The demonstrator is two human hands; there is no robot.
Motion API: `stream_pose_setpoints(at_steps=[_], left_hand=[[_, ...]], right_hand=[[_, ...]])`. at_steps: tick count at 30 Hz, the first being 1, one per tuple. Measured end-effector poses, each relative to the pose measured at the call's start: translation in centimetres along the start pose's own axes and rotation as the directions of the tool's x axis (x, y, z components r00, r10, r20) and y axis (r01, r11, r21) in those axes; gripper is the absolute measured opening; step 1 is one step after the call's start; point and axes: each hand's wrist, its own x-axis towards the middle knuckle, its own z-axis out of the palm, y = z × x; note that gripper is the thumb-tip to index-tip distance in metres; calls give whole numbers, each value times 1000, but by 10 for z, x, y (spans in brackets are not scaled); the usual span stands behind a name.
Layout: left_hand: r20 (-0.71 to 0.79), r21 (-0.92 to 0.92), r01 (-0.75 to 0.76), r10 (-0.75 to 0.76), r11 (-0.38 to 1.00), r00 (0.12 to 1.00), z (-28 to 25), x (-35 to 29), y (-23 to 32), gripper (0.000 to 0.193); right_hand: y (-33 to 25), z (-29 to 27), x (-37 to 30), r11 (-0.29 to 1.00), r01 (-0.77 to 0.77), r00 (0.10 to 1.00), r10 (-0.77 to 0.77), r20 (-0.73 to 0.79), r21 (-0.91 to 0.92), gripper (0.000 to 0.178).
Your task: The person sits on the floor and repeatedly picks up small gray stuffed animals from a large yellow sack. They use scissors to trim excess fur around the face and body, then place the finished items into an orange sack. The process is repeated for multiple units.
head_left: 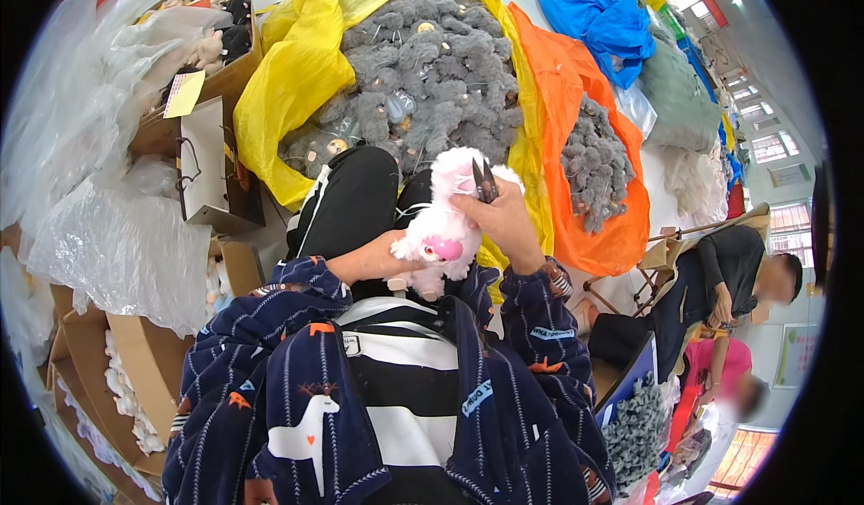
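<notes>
A fluffy white-and-pink plush toy [454, 217] with a bright pink face patch lies over my lap. My left hand [373, 257] is closed on its left side, with the fingertips partly hidden behind the fur. From the other side, my right hand [506, 221] presses against the toy's body while it grips a small pair of dark thread snips [485, 182]. The snips' two pointed blades stick up, slightly apart, beside the toy's upper part. A thin white thread [410, 210] shows at the toy's left edge.
Ahead of my knees lies a yellow sack [292, 104] heaped with grey plush pieces [432, 73]. An orange sack [553, 127] with more grey pieces stands to its right. Cardboard boxes [144, 374] and clear plastic sheeting [117, 244] crowd the left. Two people sit at the right.
</notes>
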Motion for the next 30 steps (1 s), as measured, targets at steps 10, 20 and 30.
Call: stream_pose_setpoints(at_steps=[10,20,30], left_hand=[[93,-219,219,-203,951,975,-3,-3,13,38],[47,-186,117,-110,976,993,3,1,10,40],[-137,-631,-13,-96,776,986,-10,4,12,41]], right_hand=[[28,19,8,912,302,911,-362,-198,-276,13],[-4,18,3,979,197,930,-204,-305,-55,21],[22,-11,-28,878,294,894,-393,-216,-379,24]])
